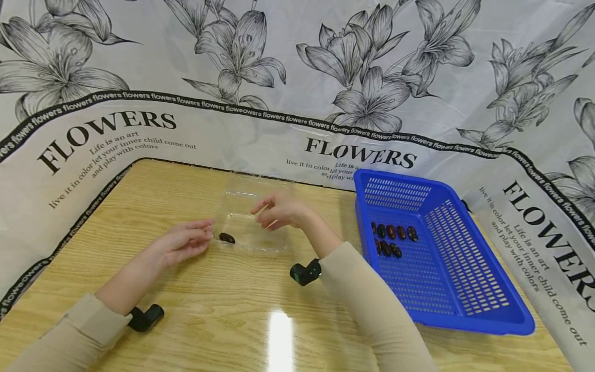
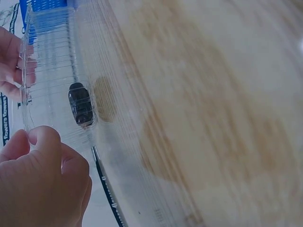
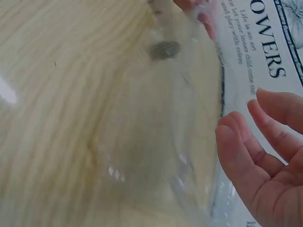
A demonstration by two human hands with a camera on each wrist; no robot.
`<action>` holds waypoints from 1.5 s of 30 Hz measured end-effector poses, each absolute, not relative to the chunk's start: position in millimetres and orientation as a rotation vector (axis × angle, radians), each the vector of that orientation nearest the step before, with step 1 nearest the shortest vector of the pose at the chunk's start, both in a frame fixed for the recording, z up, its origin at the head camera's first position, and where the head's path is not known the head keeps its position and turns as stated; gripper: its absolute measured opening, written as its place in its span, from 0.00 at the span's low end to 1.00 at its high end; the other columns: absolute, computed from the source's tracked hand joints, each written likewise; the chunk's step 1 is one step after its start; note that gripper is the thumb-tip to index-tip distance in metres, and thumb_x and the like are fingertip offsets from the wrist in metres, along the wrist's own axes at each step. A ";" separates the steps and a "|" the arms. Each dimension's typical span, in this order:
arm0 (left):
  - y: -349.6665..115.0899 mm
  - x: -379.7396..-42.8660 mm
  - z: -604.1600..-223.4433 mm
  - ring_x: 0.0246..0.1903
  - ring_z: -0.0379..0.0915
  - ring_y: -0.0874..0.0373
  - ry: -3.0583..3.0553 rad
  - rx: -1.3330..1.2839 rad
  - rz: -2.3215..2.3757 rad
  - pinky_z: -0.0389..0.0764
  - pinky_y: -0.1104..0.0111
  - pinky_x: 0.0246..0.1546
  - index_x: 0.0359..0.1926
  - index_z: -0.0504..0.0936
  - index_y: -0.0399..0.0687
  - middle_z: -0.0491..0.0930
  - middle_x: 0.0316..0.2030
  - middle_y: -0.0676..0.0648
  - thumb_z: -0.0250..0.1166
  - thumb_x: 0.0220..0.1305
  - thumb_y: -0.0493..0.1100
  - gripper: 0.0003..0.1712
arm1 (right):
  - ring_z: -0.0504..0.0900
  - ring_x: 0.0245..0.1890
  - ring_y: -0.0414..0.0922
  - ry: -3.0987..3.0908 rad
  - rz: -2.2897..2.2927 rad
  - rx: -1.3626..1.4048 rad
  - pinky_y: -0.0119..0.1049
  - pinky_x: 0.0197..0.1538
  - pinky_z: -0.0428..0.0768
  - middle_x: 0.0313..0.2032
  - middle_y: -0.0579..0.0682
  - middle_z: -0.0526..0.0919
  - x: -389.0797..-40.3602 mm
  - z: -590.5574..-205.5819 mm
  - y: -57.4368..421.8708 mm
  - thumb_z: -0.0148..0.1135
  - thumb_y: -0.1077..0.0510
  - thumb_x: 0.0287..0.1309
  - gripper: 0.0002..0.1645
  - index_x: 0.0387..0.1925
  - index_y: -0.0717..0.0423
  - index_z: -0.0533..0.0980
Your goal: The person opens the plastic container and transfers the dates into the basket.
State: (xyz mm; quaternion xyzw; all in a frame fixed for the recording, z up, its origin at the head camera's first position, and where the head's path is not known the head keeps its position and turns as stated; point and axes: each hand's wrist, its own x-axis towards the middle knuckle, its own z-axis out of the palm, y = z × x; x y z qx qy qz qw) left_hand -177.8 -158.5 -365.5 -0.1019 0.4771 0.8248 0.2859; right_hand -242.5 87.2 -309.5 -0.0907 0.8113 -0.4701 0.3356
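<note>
A clear plastic box lies on the table with one dark brown date in its near left corner. My left hand is at the box's left side; in the left wrist view its thumb and finger pinch the rim. Over the box's right part hovers my right hand, its fingers loosely bent with nothing between them. The right wrist view shows this hand apart from the box wall, and the date there is blurred.
To the right stands a blue perforated basket, with several dates in two rows at its left side. A flower-printed cloth rises behind the wooden table. Each wrist carries a black device.
</note>
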 end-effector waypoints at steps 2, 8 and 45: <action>-158.4 -177.7 -365.6 0.37 0.72 0.62 1.272 -0.276 2.208 0.76 0.74 0.39 0.71 0.43 0.36 0.71 0.41 0.50 0.59 0.60 0.26 0.45 | 0.77 0.32 0.44 2.118 -1.220 -0.238 0.40 0.42 0.81 0.36 0.52 0.76 -240.5 -315.6 78.7 0.59 0.68 0.57 0.20 0.53 0.67 0.73; -158.2 -177.7 -366.8 0.35 0.71 0.63 1.278 -0.275 2.206 0.75 0.74 0.38 0.71 0.43 0.35 0.71 0.40 0.51 0.61 0.59 0.27 0.46 | 0.77 0.30 0.44 2.117 -1.228 -0.220 0.38 0.39 0.81 0.33 0.51 0.75 -234.4 -331.6 57.5 0.57 0.70 0.54 0.20 0.50 0.67 0.75; -167.2 -187.2 -385.4 0.39 0.72 0.62 1.215 -0.165 2.213 0.75 0.73 0.42 0.69 0.56 0.35 0.70 0.43 0.50 0.66 0.54 0.29 0.43 | 0.74 0.23 0.39 2.477 -0.966 -0.296 0.27 0.24 0.75 0.31 0.47 0.80 -222.7 -354.9 10.2 0.68 0.64 0.50 0.07 0.34 0.60 0.82</action>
